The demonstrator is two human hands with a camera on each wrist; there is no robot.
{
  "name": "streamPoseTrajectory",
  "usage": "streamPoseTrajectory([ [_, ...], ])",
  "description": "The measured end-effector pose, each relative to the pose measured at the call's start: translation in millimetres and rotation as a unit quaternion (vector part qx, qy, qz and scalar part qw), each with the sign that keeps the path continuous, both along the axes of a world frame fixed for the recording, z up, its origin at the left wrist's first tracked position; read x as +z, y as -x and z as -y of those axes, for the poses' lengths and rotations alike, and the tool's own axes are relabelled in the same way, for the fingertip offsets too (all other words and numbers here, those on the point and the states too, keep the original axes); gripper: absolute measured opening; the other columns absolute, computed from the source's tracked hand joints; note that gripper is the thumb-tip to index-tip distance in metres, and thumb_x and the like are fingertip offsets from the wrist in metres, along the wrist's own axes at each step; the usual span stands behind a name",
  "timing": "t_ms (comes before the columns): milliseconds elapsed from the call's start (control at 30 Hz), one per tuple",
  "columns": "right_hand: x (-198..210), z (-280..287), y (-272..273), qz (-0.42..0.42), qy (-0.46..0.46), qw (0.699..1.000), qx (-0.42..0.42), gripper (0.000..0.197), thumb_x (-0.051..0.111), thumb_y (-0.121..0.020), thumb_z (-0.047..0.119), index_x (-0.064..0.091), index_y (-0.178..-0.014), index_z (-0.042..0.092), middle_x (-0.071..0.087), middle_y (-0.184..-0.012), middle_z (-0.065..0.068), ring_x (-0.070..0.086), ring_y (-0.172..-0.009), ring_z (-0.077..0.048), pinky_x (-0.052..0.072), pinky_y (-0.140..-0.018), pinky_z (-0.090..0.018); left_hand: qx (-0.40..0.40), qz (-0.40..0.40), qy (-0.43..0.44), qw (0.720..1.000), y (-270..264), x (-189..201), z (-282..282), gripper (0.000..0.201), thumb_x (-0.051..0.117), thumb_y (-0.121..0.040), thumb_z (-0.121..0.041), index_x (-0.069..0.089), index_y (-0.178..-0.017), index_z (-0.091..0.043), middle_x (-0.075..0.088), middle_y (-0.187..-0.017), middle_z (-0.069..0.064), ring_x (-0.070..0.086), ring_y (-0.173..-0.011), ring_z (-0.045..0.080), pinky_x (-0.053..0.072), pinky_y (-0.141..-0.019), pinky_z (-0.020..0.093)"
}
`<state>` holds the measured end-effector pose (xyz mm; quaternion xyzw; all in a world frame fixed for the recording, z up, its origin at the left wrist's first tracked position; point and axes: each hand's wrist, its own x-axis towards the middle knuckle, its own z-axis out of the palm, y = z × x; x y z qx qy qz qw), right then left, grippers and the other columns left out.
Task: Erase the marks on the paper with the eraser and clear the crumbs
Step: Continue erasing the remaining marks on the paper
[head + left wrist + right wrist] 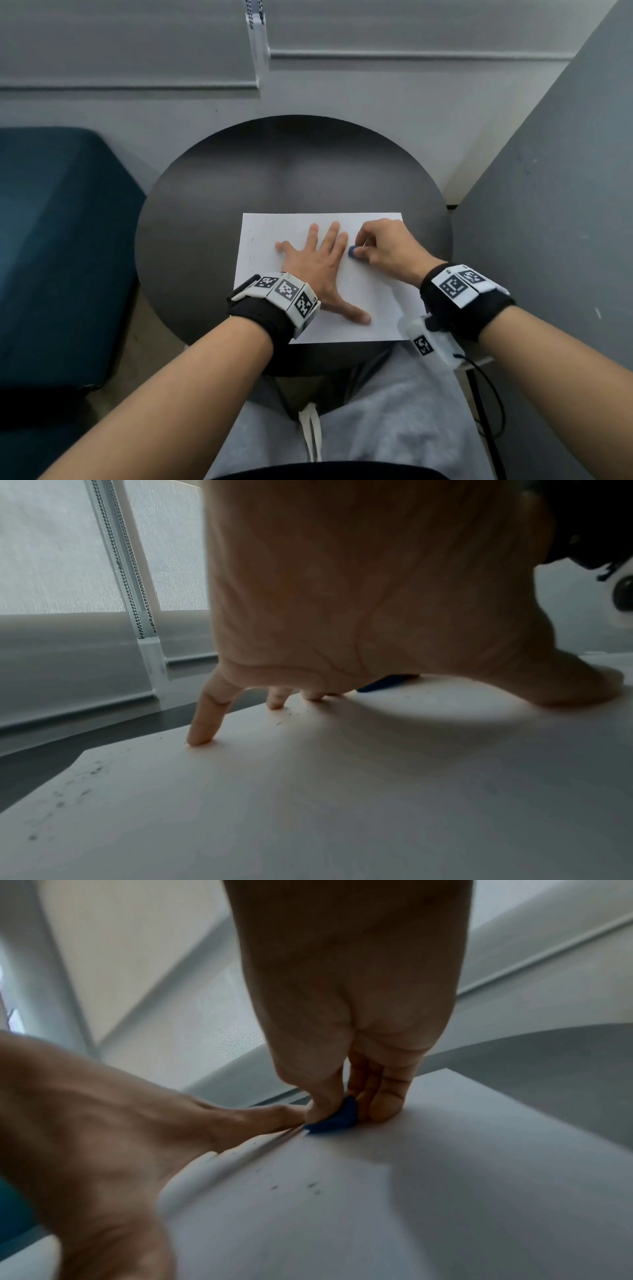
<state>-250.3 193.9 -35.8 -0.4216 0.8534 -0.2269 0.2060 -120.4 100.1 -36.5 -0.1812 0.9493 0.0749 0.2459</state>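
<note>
A white sheet of paper (pixel 370 291) lies on the round dark table (pixel 191 219). My left hand (pixel 318 260) lies flat on the paper with fingers spread, pressing it down. My right hand (pixel 383 246) pinches a small blue eraser (pixel 352 250) between thumb and fingers, its edge touching the paper right beside my left index finger. In the right wrist view the eraser (pixel 334 1121) is pressed to the sheet (pixel 428 1191). Small dark crumbs (pixel 82 785) dot the paper (pixel 342 804) near its left edge, with a few crumbs (pixel 294 1185) near the eraser.
A dark teal seat (pixel 58 246) stands to the left of the table. A grey wall panel (pixel 548 219) rises close on the right. A window blind with a bead chain (pixel 255 20) hangs behind the table. My lap in grey trousers (pixel 370 421) is under the near edge.
</note>
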Motion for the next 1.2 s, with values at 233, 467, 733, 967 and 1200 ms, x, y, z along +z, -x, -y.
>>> streamPoseTrajectory([
  [233, -0.2, -1.3, -2.3, 0.01, 0.002, 1.0, -0.009, 0.013, 0.07, -0.083, 0.02, 0.067, -0.09, 0.009, 0.058, -0.08, 0.0, 0.053, -0.074, -0.018, 0.039, -0.067, -0.025, -0.031, -0.006, -0.03, 0.999, -22.4, 2.0, 24.0, 0.133, 0.062, -0.067, -0.082, -0.013, -0.157, -0.02, -0.025, -0.163, -0.003, -0.015, -0.151, 0.02, 0.01, -0.119, 0.056],
  [467, 7.6, -7.3, -30.3, 0.016, -0.037, 0.993, 0.107, 0.01, 0.069, -0.083, 0.017, 0.068, -0.091, 0.01, 0.056, -0.075, 0.003, 0.051, -0.07, -0.012, 0.038, -0.061, -0.022, -0.046, -0.027, -0.004, 0.999, -25.6, -2.5, 27.7, 0.139, 0.06, -0.062, -0.087, -0.011, -0.157, -0.015, -0.02, -0.164, -0.004, -0.01, -0.152, 0.019, 0.016, -0.119, 0.051],
  [733, 6.0, 20.5, -13.7, 0.004, -0.001, 1.0, 0.026, 0.009, 0.069, -0.082, 0.017, 0.069, -0.088, 0.009, 0.058, -0.079, -0.001, 0.053, -0.072, -0.017, 0.037, -0.066, -0.022, -0.055, -0.027, 0.008, 0.998, -25.3, -4.2, 31.5, 0.141, 0.055, -0.059, -0.092, -0.012, -0.157, -0.016, -0.019, -0.164, -0.005, -0.011, -0.152, 0.016, 0.013, -0.119, 0.048],
  [967, 10.2, 21.2, -19.7, 0.001, -0.021, 0.994, 0.108, 0.01, 0.069, -0.082, 0.017, 0.069, -0.088, 0.009, 0.057, -0.076, 0.001, 0.053, -0.072, -0.016, 0.037, -0.063, -0.023, -0.061, -0.019, 0.016, 0.998, -20.2, -2.5, 32.6, 0.144, 0.056, -0.056, -0.093, -0.011, -0.157, -0.015, -0.02, -0.164, -0.004, -0.012, -0.152, 0.018, 0.012, -0.118, 0.049],
  [1200, 10.7, 9.8, -24.3, 0.025, -0.043, 0.987, 0.151, 0.006, 0.071, -0.08, 0.016, 0.071, -0.086, 0.013, 0.051, -0.064, 0.011, 0.05, -0.062, -0.01, 0.037, -0.057, -0.019, -0.06, -0.019, 0.026, 0.998, -18.6, -1.5, 29.4, 0.142, 0.06, -0.056, -0.091, -0.01, -0.157, -0.019, -0.018, -0.165, -0.001, -0.009, -0.152, 0.022, 0.015, -0.117, 0.052],
])
